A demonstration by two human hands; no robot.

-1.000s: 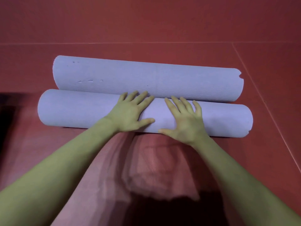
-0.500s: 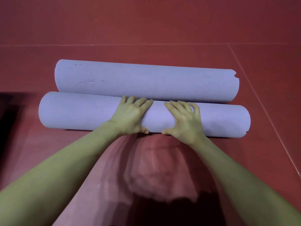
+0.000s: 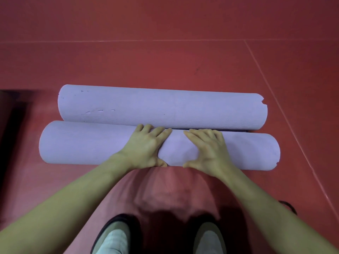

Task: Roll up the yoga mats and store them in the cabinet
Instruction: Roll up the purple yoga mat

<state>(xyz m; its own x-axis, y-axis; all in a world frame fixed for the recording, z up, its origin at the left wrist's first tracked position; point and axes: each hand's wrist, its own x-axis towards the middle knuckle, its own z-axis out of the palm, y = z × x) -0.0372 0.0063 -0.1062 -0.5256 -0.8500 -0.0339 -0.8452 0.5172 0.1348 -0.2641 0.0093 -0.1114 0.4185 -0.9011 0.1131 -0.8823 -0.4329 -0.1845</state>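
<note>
Red floor [image 3: 165, 61] fills the view. Across its middle lies the lavender yoga mat [image 3: 82, 143], its rolled part touching the curled free end at 12 o'clock. Both hands grip the roll's middle, fingers over the top, thumbs underneath: left hand [image 3: 146, 145], right hand [image 3: 209, 149]. Two shoes [image 3: 113, 235] show at 6 o'clock.

On the red floor [image 3: 165, 61] a lavender yoga mat [image 3: 82, 143] lay partly rolled, its loose end [image 3: 161, 109] curling up just behind the roll. The left hand [image 3: 145, 145] and right hand [image 3: 207, 151] curled over the roll's middle, side by side, thumbs tucked along its near edge.
</note>
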